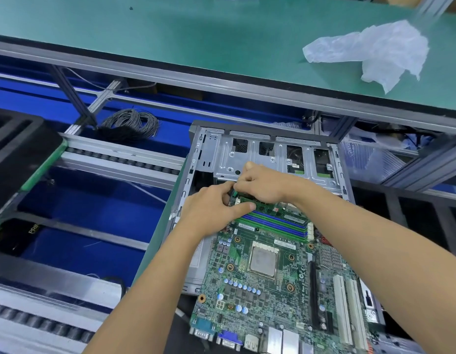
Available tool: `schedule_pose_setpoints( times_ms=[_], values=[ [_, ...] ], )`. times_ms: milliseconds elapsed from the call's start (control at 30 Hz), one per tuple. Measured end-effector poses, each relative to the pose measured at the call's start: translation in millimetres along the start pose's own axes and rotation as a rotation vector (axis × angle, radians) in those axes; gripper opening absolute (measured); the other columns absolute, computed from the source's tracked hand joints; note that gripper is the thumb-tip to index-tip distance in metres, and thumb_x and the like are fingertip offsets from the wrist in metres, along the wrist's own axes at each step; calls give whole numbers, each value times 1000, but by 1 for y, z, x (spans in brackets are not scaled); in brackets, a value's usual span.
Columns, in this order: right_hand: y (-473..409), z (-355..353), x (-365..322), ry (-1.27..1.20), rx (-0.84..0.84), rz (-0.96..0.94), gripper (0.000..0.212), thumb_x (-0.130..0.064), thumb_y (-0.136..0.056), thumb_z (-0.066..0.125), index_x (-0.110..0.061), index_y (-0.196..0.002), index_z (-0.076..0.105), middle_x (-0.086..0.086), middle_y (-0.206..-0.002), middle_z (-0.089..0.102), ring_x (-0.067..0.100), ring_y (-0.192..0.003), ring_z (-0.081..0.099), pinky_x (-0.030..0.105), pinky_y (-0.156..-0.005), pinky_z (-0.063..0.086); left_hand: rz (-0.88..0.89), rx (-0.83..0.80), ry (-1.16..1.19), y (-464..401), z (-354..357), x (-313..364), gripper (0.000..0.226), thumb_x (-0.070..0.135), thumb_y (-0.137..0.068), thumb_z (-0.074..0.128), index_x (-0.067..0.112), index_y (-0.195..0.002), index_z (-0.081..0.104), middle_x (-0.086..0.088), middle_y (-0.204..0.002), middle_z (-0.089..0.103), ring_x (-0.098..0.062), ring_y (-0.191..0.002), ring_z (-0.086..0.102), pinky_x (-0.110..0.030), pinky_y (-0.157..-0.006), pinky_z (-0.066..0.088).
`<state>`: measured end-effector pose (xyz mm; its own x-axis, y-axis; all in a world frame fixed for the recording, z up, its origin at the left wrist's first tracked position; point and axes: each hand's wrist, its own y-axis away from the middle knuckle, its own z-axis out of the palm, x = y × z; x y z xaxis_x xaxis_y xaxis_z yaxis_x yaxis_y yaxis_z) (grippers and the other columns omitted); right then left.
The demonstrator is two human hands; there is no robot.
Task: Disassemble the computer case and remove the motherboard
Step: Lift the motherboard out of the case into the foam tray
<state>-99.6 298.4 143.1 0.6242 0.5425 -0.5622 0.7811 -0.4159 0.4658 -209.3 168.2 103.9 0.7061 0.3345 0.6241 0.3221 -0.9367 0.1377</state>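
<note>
Green motherboard lies tilted over open case.

A: Lighting?
B: Bright, even, from overhead. Soft shadows only, under the forearms and inside the computer case.
A: Glare?
B: Mild sheen on the green bench and the plastic bag.
A: Sharpness?
B: Motherboard crisp. Top right corner smeared. Wide-angle bending of straight rails toward the edges.

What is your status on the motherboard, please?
Left hand and right hand both pinch memory stick, far end. Motherboard lies tilted over open case. Nothing blocking.
</note>
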Motion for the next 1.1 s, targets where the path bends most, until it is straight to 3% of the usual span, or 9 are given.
schedule_pose_setpoints(
  times_ms=[167, 300, 433, 533, 700, 800, 933, 1033, 1100],
  values=[
    [5, -5, 5, -198, 157, -17, 33, -24, -97, 44, -15, -66, 42, 6, -82, 36, 21, -69, 35, 39, -67, 36, 6, -26, -168, -1, 2, 1, 62, 81, -76, 48, 40, -121, 57, 14, -73, 59, -11, -77, 60, -30, -60, 39],
    [22, -17, 22, -311, 140, -2, 44, -40, -98, 48, -21, -59, 41, -13, -61, 49, 4, -59, 51, 11, -65, 40, -9, -29, -224, -2, 5, -1, 83, 87, -71, 38, 38, -137, 50, 16, -77, 60, -8, -83, 58, -29, -60, 37],
    [20, -14, 23, -165, 135, -4, 38, -52, -96, 50, -26, -77, 71, 17, -99, 66, 35, -95, 60, 40, -94, 45, 49, -9, -287, -1, 6, -5, 79, 90, -68, 26, 38, -120, 56, 11, -70, 61, -4, -69, 58, -29, -55, 37],
    [22, -12, 18, 292, 185, -77, 30, -38, -100, 50, -18, -96, 72, 3, -86, 54, 25, -88, 53, 37, -81, 44, 55, 9, -291, 0, 7, -6, 83, 90, -69, 27, 31, -119, 57, 9, -72, 63, -5, -69, 59, -30, -60, 45],
    [46, -2, 17, 801, 259, 181, 16, -17, -99, 55, -8, -109, 64, 9, -89, 54, 35, -94, 62, 36, -63, 40, 73, 24, -265, 1, 6, -6, 83, 87, -75, 33, 32, -134, 51, 10, -74, 61, -2, -69, 57, -26, -59, 42],
    [63, -3, 24, 684, 277, 260, 11, -10, -96, 57, -5, -102, 64, 10, -88, 55, 30, -80, 59, 34, -64, 46, 82, 31, -274, 3, 5, -6, 82, 87, -76, 34, 32, -135, 50, 11, -75, 59, -1, -70, 56, -27, -58, 39],
    [99, -31, 50, 139, 443, 333, 21, -15, -100, 49, -16, -97, 70, 6, -99, 68, 23, -91, 64, 38, -82, 56, 63, 37, -245, 5, 4, -3, 94, 95, -67, 23, 31, -130, 53, 9, -73, 58, -5, -69, 57, -30, -59, 38],
    [135, -42, 79, 194, 552, 306, 19, -22, -99, 53, -25, -104, 71, -5, -94, 64, 20, -93, 57, 31, -84, 47, 54, 58, -239, 5, 5, 0, 96, 97, -64, 17, 31, -122, 56, 9, -71, 58, -5, -70, 57, -29, -59, 39],
    [147, -35, 93, 404, 394, 310, 18, -31, -98, 56, -31, -112, 67, -9, -94, 56, 24, -96, 46, 35, -89, 43, 57, 67, -239, 5, 6, 0, 94, 98, -64, 18, 31, -120, 57, 9, -71, 58, -5, -69, 56, -28, -58, 38]
  ],
)
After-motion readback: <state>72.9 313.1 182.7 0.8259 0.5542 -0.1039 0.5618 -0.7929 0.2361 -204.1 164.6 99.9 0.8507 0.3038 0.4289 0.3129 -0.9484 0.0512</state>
